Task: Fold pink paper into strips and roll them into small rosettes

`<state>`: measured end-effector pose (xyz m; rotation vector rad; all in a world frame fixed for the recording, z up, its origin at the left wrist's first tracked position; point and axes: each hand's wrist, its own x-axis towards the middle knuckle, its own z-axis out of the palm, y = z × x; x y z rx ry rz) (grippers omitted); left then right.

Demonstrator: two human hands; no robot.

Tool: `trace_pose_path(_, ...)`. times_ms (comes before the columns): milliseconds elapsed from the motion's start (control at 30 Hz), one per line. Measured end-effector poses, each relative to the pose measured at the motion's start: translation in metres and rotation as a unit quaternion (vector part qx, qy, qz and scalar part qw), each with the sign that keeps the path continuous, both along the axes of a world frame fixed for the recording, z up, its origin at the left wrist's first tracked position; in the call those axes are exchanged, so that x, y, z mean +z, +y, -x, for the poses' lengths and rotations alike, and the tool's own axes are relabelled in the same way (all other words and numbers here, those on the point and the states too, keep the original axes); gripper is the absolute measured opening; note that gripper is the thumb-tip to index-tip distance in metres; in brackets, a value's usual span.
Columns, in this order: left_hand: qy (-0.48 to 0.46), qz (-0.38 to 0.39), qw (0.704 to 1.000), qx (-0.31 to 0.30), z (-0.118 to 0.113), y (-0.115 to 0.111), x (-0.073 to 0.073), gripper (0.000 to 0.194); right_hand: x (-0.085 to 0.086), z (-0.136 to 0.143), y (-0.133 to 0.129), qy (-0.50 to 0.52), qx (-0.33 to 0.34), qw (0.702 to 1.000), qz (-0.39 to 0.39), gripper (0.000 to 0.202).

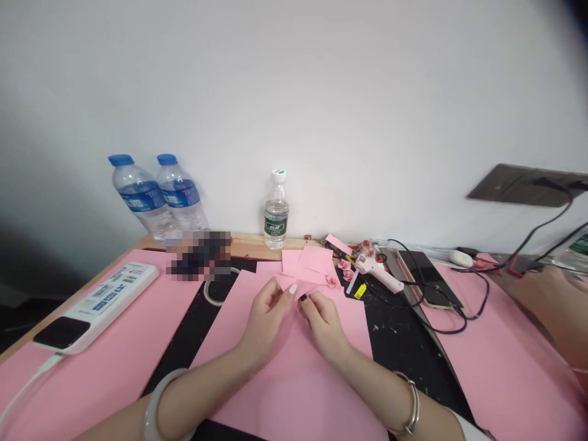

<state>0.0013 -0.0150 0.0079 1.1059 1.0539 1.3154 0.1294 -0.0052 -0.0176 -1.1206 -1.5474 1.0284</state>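
My left hand [271, 309] and my right hand [324, 321] meet over a large pink sheet [294, 386]. Between them is a small piece of pink paper [304, 286], pinched by the thumb and fingers of each. Just beyond my fingertips lie several pink paper squares [316, 260]. To their right are several small folded paper roses [331, 281]. A pale pink hot glue gun [379, 274] rests right of the roses, its nozzle pointing left, beside a yellow tag [361, 291].
Two blue-capped bottles [144, 199] and a smaller water bottle [276, 214] stand against the wall. A white power bank [98, 306] lies left, a phone [429, 278] right, among black cables [475, 315]. Another person's arm [542, 300] reaches in at the right edge.
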Motion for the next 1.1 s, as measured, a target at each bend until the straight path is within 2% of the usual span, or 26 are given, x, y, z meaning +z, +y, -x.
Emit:
trace_pose_path(167,0.03,-0.018,0.999,0.018,0.005,0.004,0.002,0.022,0.0,-0.008,0.001,0.087,0.035,0.996,0.015,0.019)
trace_pose_path(300,0.008,-0.014,1.0,0.0,0.007,0.005,0.002,0.012,0.0,-0.01,0.005,0.067,0.028,0.997,0.023,0.018)
trace_pose_path(467,-0.041,0.024,0.999,0.005,0.008,0.008,-0.003,0.023,-0.001,-0.009,0.006,0.033,0.022,0.999,0.031,0.018)
trace_pose_path(633,-0.055,0.045,0.997,0.004,0.009,0.009,-0.004,0.03,-0.002,-0.009,0.006,0.054,0.027,0.998,0.031,0.016)
trace_pose_path(833,-0.063,0.059,0.994,-0.069,0.011,0.013,-0.006,0.021,0.0,-0.007,0.008,0.083,0.02,0.995,0.06,0.019)
trace_pose_path(1100,-0.032,0.12,0.986,-0.11,0.015,0.02,-0.013,0.028,-0.001,-0.007,0.015,0.103,0.0,0.988,0.115,0.029)
